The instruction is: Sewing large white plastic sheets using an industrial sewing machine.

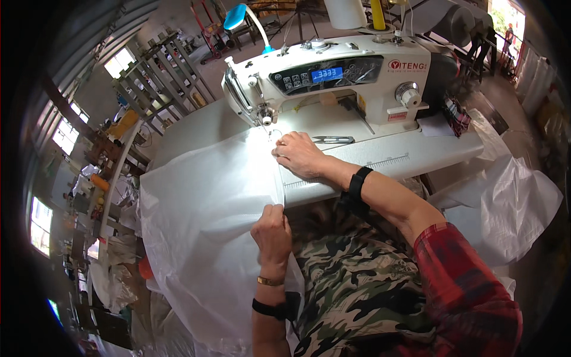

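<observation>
A white sewing machine [333, 71] stands across the far side of its table, with a lit blue display. A large translucent white plastic sheet [196, 196] spreads over the table's left part and hangs down toward me. My left hand [272, 232] is closed on the sheet's right edge, near the front of the table. Close to the needle area, my right hand [299, 154] presses its bent fingers on the same edge; what lies under the fingertips is hidden. Bright lamp light washes out the sheet by the needle. Thread snips [333, 140] lie just right of my right hand.
A blue-topped lamp [237, 16] on a bent neck rises behind the machine head. A ruler scale [351, 171] runs along the table front. Crumpled plastic sheeting [514, 208] bulges at the right. Metal racks [157, 83] stand at the far left.
</observation>
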